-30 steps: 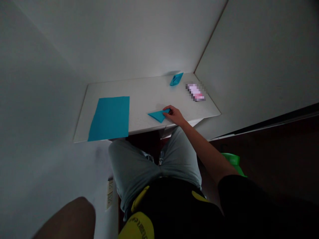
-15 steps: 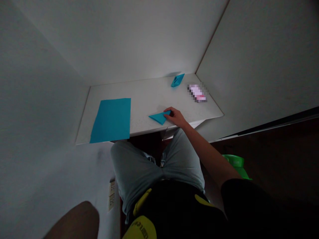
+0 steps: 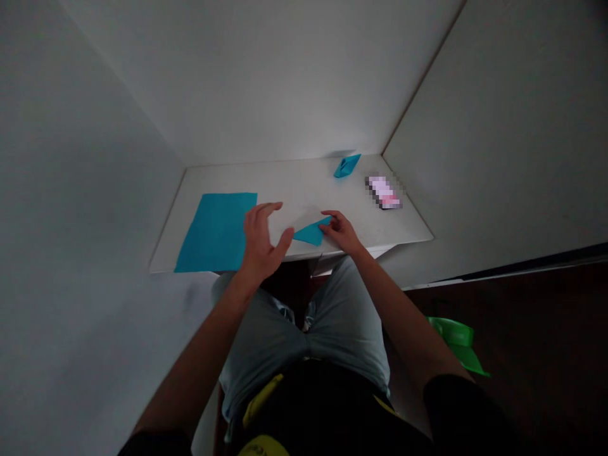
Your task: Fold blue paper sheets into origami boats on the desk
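A folded piece of blue paper (image 3: 310, 234), pointed at its left end, is pinched at its right end by my right hand (image 3: 342, 233) near the front edge of the desk. My left hand (image 3: 263, 244) is raised at the paper's left side, thumb and fingers spread wide, holding nothing. Its thumb tip comes close to the paper's left point; whether they touch I cannot tell. Partly behind that hand lies a flat blue sheet (image 3: 213, 231) on the desk's left side. Toward the back right sits a folded blue paper boat (image 3: 347, 166).
The narrow white desk (image 3: 289, 183) has walls at its back and left and a panel at its right. A phone (image 3: 384, 192), its screen blurred out, lies at the right end. Below on the right is a green plastic object (image 3: 453, 335).
My left hand has come up from the lower left to beside the folded paper, fingers spread. My right hand keeps its pinch on the paper. The whole view has shifted slightly.
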`<state>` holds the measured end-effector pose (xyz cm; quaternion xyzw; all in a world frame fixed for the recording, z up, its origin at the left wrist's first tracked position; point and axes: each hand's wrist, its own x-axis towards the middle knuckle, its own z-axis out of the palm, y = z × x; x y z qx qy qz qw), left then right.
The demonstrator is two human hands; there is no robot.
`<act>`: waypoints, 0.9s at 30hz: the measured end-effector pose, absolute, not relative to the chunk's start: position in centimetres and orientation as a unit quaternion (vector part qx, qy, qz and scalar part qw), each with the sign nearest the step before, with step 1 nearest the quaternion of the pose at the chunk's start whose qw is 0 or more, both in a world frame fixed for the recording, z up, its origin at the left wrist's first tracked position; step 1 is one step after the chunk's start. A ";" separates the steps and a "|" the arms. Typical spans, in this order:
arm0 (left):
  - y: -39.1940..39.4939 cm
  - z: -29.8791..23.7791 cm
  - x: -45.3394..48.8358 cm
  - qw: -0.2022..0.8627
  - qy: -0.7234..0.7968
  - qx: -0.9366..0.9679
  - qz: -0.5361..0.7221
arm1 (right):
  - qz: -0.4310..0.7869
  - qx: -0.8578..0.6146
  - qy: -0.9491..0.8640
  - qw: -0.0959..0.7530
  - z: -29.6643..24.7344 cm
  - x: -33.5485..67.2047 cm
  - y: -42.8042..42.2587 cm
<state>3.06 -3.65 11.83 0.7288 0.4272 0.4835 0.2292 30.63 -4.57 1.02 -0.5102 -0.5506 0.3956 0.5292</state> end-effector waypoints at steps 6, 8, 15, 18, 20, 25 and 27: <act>0.7 5.8 7.1 0.374 0.365 0.809 0.270 | 0.408 -0.485 -0.534 0.560 1.0 30.9 -4.4; 1.0 4.6 7.6 0.416 0.341 0.800 0.266 | 0.403 -0.485 -0.527 0.570 1.1 30.8 -4.4; 0.0 2.7 7.9 0.418 0.446 0.677 0.410 | 0.300 -0.522 -0.518 0.607 1.7 28.3 -5.1; -0.1 2.8 7.9 0.421 0.440 0.659 0.442 | 0.298 -0.528 -0.568 0.557 2.1 26.8 -4.9; -0.2 3.1 7.7 0.431 0.417 0.674 0.431 | 0.332 -0.520 -0.597 0.513 2.4 26.1 -4.4; 0.0 3.4 7.0 0.485 0.368 0.711 0.351 | 0.364 -0.512 -0.627 0.459 2.4 26.0 -3.1; 0.2 3.3 6.7 0.506 0.348 0.711 0.343 | 0.374 -0.504 -0.629 0.458 2.1 26.3 -3.0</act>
